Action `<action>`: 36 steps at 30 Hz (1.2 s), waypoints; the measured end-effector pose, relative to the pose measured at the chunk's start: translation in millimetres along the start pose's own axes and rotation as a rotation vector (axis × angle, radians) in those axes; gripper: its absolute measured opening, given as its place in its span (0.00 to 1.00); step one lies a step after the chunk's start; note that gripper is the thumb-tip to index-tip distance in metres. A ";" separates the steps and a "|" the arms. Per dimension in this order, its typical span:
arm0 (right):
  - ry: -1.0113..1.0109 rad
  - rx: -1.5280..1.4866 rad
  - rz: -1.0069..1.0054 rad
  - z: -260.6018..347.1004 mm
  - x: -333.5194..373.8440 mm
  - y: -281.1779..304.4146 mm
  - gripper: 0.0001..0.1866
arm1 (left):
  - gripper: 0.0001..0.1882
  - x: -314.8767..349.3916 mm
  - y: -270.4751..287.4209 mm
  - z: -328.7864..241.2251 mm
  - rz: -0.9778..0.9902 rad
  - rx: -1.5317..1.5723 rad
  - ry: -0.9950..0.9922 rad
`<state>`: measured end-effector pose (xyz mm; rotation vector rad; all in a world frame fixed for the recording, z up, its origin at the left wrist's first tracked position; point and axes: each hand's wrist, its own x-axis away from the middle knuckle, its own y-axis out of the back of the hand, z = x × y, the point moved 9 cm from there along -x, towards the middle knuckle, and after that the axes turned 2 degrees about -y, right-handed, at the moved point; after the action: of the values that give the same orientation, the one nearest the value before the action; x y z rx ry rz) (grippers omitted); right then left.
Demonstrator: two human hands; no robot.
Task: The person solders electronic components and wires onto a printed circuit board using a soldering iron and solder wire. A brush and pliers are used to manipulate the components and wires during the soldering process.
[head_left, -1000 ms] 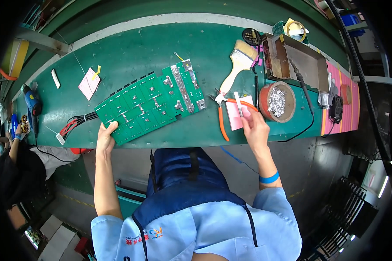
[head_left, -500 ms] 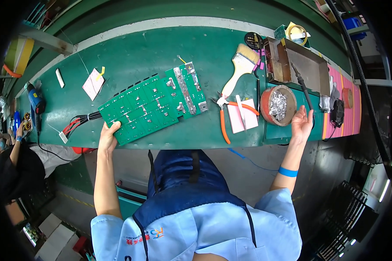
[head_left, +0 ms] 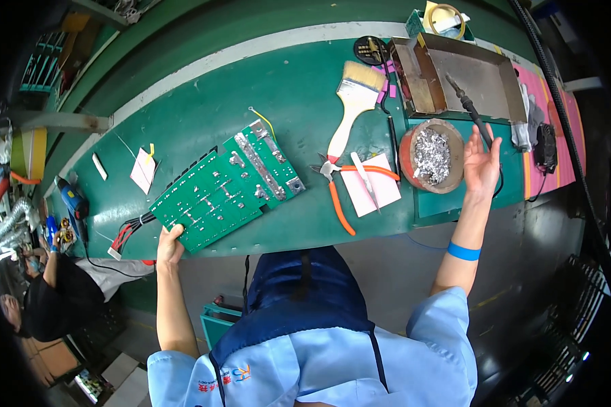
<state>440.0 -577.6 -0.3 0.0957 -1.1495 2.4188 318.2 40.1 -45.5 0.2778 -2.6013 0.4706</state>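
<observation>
Right hand (head_left: 482, 165) reached iron (head_left: 464, 102), grip unclear | left (head_left: 170, 245) pinches board (head_left: 214, 191) | green bench (head_left: 288, 81), grey floor (head_left: 407, 278)

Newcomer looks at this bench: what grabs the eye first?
The big green circuit board, left of centre over the green bench, held near its left end by the left hand. Then the orange-handled pliers, spread open near the middle. Further right, a round bowl of silvery scraps, with the right hand beside it.
</observation>
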 end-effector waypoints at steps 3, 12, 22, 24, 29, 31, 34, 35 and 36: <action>0.118 0.183 -0.079 5.4 5.6 -9.7 0.23 | 0.31 0.6 -1.8 -1.4 0.010 0.001 0.025; 0.273 0.306 0.046 20.2 7.9 -31.6 0.22 | 0.28 -0.6 -0.3 -2.7 -0.072 -0.001 0.074; 0.341 0.753 0.276 -34.5 75.1 -119.9 0.09 | 0.25 15.9 -7.7 12.1 -0.172 0.100 0.147; 0.301 0.901 0.407 -54.4 92.1 -148.5 0.10 | 0.24 19.6 -8.1 14.9 -0.196 0.109 0.140; 0.314 1.044 0.646 -93.4 102.0 -180.6 0.10 | 0.23 28.7 -13.1 8.8 -0.271 0.067 0.156; 0.260 0.972 0.652 -105.7 105.6 -189.8 0.11 | 0.24 35.1 -12.0 6.9 -0.294 0.079 0.151; 0.222 0.936 0.676 -112.2 104.2 -194.7 0.11 | 0.22 41.3 -20.4 -7.4 -0.200 0.118 0.070; 0.219 1.030 0.716 -115.2 104.8 -195.6 0.10 | 0.21 44.5 -12.5 -12.6 -0.241 -0.242 0.094; 0.215 1.123 0.758 -120.1 106.0 -196.9 0.10 | 0.19 47.5 -6.2 -18.6 -0.278 -0.603 0.115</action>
<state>445.9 -340.5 89.8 -0.2968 0.4830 3.3080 286.6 36.2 -5.1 0.3787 -2.4037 -0.3802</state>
